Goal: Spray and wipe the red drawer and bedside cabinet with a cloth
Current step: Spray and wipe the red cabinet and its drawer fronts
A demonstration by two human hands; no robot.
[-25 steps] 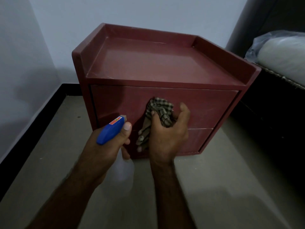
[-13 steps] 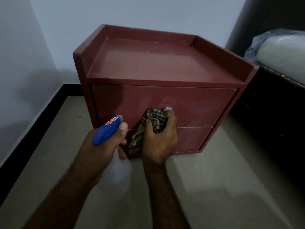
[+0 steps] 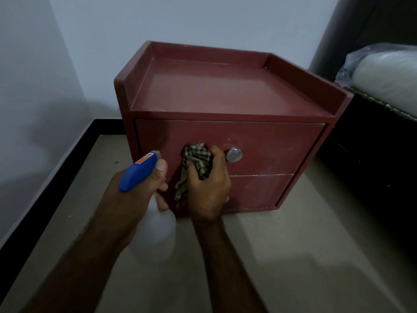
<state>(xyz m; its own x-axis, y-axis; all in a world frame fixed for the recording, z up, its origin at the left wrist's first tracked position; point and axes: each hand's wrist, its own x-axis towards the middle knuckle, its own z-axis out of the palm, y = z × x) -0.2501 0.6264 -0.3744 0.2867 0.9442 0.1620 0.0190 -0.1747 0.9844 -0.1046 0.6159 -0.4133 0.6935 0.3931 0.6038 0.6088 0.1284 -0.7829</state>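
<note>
A red bedside cabinet (image 3: 225, 91) stands on the floor against the wall, with a raised rim round its top. Its upper red drawer (image 3: 275, 145) has a round silver knob (image 3: 234, 155); a lower drawer (image 3: 259, 190) sits beneath. My right hand (image 3: 208, 188) grips a checked cloth (image 3: 196, 161) and presses it on the upper drawer front, just left of the knob. My left hand (image 3: 133, 195) holds a spray bottle (image 3: 140, 171) with a blue head and a cloudy white body, its nozzle close to the drawer's left part.
A grey wall (image 3: 33, 109) with a black skirting (image 3: 52, 177) runs along the left. A dark bed frame (image 3: 372, 159) with a plastic-wrapped mattress (image 3: 388, 75) stands to the right of the cabinet. Beige floor (image 3: 304, 256) spreads in front.
My right hand with the cloth has slid left across the upper drawer front, uncovering the silver knob. The spray bottle in my left hand has stayed close by.
</note>
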